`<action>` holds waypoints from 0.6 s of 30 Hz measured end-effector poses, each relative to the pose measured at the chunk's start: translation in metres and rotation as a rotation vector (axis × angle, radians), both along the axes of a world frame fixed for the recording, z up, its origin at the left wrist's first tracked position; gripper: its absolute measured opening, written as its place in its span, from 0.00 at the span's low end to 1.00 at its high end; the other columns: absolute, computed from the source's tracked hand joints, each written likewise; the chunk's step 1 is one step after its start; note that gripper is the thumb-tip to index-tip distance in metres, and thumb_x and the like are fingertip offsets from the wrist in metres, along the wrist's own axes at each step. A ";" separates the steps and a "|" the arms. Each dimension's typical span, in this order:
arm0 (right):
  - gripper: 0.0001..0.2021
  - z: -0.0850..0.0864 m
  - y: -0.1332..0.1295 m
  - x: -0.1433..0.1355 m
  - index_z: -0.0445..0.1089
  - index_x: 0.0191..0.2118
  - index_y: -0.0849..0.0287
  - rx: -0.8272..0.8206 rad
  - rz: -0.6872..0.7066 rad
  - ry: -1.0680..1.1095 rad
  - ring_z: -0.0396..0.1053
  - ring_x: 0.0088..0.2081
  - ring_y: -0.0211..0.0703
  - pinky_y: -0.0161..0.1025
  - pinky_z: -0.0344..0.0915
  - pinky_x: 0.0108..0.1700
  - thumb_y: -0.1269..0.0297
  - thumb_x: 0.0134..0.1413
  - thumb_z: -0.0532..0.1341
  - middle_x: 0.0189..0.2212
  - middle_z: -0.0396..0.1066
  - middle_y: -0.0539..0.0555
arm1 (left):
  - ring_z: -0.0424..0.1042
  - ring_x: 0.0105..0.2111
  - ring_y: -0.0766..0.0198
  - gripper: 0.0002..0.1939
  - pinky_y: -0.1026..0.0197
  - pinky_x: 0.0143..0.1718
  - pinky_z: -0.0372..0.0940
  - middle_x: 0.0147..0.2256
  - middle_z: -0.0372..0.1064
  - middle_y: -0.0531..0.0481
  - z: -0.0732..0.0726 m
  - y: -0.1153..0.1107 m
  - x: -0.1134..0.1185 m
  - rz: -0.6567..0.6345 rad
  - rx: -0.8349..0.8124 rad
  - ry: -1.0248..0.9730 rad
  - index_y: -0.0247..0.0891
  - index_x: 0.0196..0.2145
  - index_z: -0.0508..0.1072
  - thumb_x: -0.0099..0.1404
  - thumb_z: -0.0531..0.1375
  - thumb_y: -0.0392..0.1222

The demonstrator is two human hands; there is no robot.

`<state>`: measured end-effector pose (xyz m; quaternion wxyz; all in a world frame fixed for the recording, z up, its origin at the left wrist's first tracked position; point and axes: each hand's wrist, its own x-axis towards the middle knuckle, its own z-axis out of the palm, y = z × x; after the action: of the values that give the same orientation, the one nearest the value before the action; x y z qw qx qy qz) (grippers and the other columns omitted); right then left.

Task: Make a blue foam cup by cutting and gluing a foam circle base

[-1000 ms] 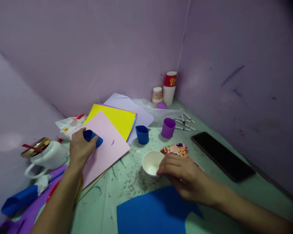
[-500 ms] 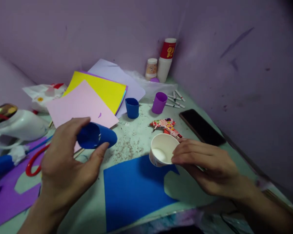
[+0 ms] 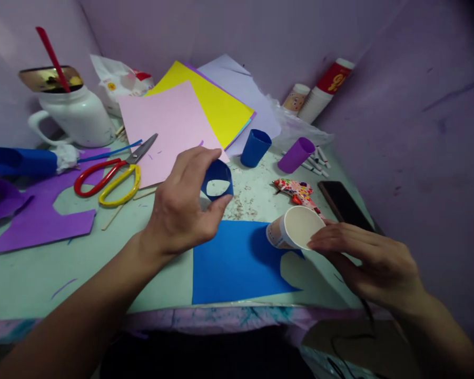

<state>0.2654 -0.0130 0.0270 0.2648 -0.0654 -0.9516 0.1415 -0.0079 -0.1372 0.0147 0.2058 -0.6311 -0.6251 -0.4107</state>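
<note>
Between the thumb and fingers of my left hand [image 3: 185,205] is a blue foam tube [image 3: 228,179], its open end turned toward me so that I see through it. My right hand [image 3: 363,258] grips the rim of a paper cup [image 3: 278,234], tilted with its pale, bare inside showing. Below the cup lies a blue foam sheet [image 3: 229,268] with a rounded cut-out at its right side. Beyond my hands stand another blue tube [image 3: 256,149] and a purple tube [image 3: 296,156]. A flowered glue gun [image 3: 296,188] lies just behind the cup.
Scissors [image 3: 118,176], a purple foam sheet [image 3: 43,226] and a white mug [image 3: 79,118] with a red straw occupy the left. Pink [image 3: 161,126] and yellow sheets [image 3: 205,100] lie at the back. To the right are a phone [image 3: 345,202], markers [image 3: 319,160] and stacked paper cups [image 3: 326,89].
My view has shifted left and down, showing the scissors and mug fully. The blue tube has turned and moved closer to the paper cup. Both hands keep their holds.
</note>
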 end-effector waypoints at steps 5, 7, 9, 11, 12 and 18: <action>0.14 -0.002 0.002 -0.001 0.71 0.37 0.55 0.038 -0.018 0.003 0.77 0.34 0.43 0.37 0.75 0.40 0.82 0.49 0.60 0.27 0.77 0.51 | 0.66 0.52 0.53 0.28 0.49 0.53 0.65 0.50 0.68 0.40 -0.002 0.000 0.004 -0.004 -0.026 -0.023 0.33 0.52 0.63 0.53 0.63 0.37; 0.15 -0.001 0.002 0.000 0.71 0.37 0.54 0.046 -0.026 -0.002 0.77 0.34 0.44 0.37 0.75 0.39 0.82 0.48 0.60 0.27 0.77 0.51 | 0.65 0.53 0.55 0.27 0.50 0.53 0.65 0.51 0.67 0.39 -0.003 0.000 0.005 -0.006 -0.040 -0.018 0.32 0.52 0.63 0.55 0.62 0.37; 0.15 0.000 0.002 0.001 0.71 0.37 0.53 0.044 -0.025 -0.009 0.77 0.34 0.45 0.38 0.76 0.38 0.82 0.48 0.61 0.27 0.77 0.51 | 0.65 0.53 0.54 0.27 0.51 0.54 0.64 0.50 0.67 0.36 -0.004 0.001 0.005 -0.010 -0.044 -0.012 0.28 0.52 0.63 0.56 0.61 0.37; 0.16 0.001 0.001 0.003 0.72 0.38 0.52 0.023 -0.023 -0.016 0.77 0.33 0.45 0.39 0.76 0.38 0.81 0.48 0.61 0.28 0.78 0.51 | 0.65 0.52 0.53 0.28 0.51 0.54 0.64 0.50 0.67 0.33 -0.005 0.001 0.004 -0.005 -0.051 -0.013 0.24 0.52 0.63 0.55 0.62 0.37; 0.16 0.002 0.000 0.003 0.72 0.38 0.51 0.012 -0.026 -0.019 0.77 0.32 0.45 0.39 0.76 0.37 0.81 0.48 0.61 0.28 0.78 0.51 | 0.65 0.52 0.53 0.28 0.52 0.54 0.64 0.50 0.67 0.32 -0.006 0.001 0.004 0.001 -0.054 -0.014 0.23 0.52 0.63 0.55 0.62 0.37; 0.15 0.000 -0.004 0.006 0.73 0.38 0.50 0.061 -0.092 -0.023 0.78 0.33 0.47 0.38 0.77 0.36 0.78 0.49 0.62 0.28 0.78 0.51 | 0.66 0.52 0.51 0.28 0.52 0.53 0.64 0.49 0.67 0.33 -0.007 0.002 0.007 -0.005 -0.059 -0.010 0.23 0.52 0.64 0.55 0.62 0.36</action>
<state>0.2710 -0.0166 0.0269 0.2618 -0.1026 -0.9545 0.0992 -0.0011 -0.1355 0.0080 0.1827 -0.6364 -0.6363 -0.3959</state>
